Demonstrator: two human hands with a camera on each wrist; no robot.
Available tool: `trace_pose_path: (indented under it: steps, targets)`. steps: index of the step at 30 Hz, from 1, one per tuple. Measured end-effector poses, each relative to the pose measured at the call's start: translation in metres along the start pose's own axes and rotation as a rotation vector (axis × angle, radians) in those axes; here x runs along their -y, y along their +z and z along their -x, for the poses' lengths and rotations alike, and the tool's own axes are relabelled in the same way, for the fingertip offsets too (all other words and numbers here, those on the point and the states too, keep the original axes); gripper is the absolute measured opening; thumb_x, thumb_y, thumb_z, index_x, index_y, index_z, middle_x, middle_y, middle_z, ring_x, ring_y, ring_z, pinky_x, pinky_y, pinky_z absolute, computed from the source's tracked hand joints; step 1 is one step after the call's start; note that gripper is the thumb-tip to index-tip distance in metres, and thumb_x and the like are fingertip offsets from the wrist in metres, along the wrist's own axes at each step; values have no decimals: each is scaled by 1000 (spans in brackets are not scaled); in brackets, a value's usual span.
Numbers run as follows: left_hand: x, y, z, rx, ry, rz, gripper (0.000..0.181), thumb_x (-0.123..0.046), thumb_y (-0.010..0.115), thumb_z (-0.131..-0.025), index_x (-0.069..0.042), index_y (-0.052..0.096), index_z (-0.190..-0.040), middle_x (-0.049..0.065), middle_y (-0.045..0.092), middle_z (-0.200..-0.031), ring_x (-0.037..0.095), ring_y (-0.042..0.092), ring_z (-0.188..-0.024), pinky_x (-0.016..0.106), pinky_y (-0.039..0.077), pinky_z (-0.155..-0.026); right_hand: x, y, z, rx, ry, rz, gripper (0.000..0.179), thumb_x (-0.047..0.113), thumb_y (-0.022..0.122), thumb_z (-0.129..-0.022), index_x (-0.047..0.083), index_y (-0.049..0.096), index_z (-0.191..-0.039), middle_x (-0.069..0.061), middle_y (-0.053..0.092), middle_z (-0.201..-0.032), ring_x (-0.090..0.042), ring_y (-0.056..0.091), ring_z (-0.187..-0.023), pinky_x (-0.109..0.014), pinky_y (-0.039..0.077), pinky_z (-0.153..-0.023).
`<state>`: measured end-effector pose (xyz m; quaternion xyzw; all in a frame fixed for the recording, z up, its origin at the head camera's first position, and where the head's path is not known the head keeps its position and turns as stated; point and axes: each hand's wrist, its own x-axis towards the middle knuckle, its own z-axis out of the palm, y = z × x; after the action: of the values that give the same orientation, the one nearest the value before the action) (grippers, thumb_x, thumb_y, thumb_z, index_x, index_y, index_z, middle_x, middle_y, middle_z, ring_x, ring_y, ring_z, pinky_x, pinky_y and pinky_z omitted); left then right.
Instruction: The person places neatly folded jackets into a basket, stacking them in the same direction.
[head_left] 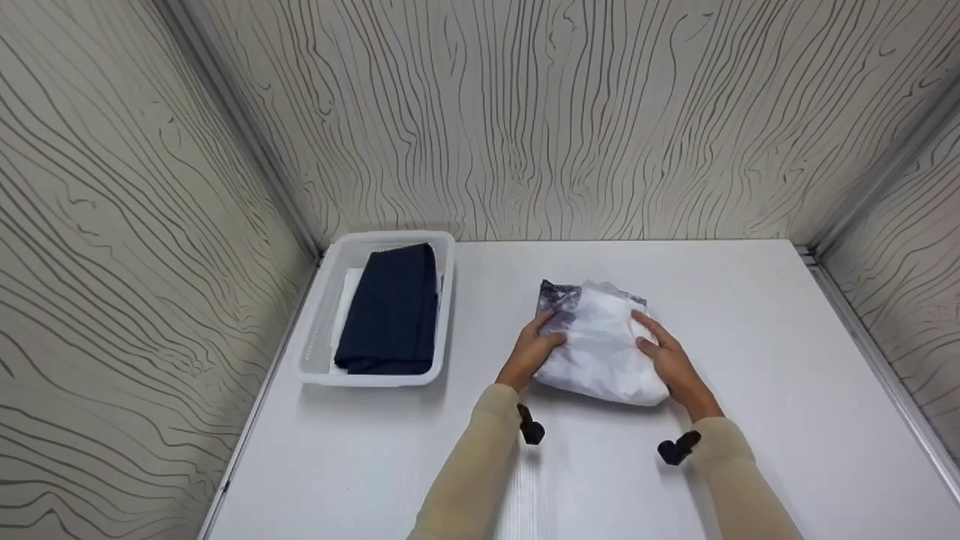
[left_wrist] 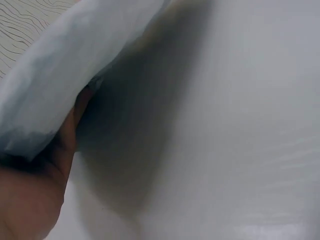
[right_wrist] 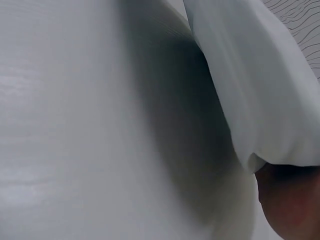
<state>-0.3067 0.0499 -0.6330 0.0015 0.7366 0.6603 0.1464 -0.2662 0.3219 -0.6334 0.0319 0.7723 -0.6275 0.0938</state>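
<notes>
A folded white garment (head_left: 596, 349) with a grey-black patterned part at its far left corner is held between both hands in the head view. My left hand (head_left: 531, 352) grips its left side, thumb on top and some fingers hidden beneath. On the opposite side my right hand (head_left: 670, 367) grips the edge in the same way. Both wrist views show the white cloth (left_wrist: 65, 75) raised off the table, with a dark shadow below it. In the right wrist view the cloth (right_wrist: 255, 90) covers most of the hand.
A white plastic basket (head_left: 367, 380) stands at the back left of the white table (head_left: 360, 465). Inside it lies a folded navy garment (head_left: 390, 311) on top of white cloth (head_left: 348, 292). Wood-grain patterned walls (head_left: 480, 120) enclose the table at the back and sides.
</notes>
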Motion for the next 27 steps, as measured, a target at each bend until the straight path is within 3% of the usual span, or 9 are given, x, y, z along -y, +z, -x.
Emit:
trace_pose_path:
  steps: [2, 7, 14, 27]
  targets:
    - [0, -2, 0, 0, 2, 5, 71, -22, 72, -93, -19, 51, -160, 14, 41, -170, 36, 31, -161, 52, 28, -131, 0, 0, -1, 9, 7, 16, 60, 20, 45, -115, 19, 24, -171, -7, 3, -181, -37, -10, -167, -61, -4, -133]
    - [-2, -7, 1, 11, 10, 20, 75, -23, 73, -92, -22, 47, -163, 11, 37, -172, 36, 28, -163, 53, 27, -131, 3, 1, -4, 16, 18, 37, 62, 22, 45, -115, 20, 19, -172, -5, 1, -181, -36, -12, -166, -60, -6, -133]
    - [-10, -15, 1, 16, 36, 62, 79, -20, 75, -91, -23, 45, -164, 9, 35, -174, 34, 24, -164, 52, 23, -133, 16, 6, -5, 16, 34, 24, 76, 25, 60, -110, 26, 18, -173, -8, -2, -181, -37, -6, -167, -61, 2, -134]
    - [-21, -30, 2, 26, 80, 60, 82, -24, 76, -90, -26, 42, -165, 9, 31, -175, 33, 23, -164, 52, 22, -133, 33, 10, -9, 28, -8, 39, 81, 28, 65, -107, 29, 17, -173, -9, 1, -181, -40, 0, -167, -63, 8, -133]
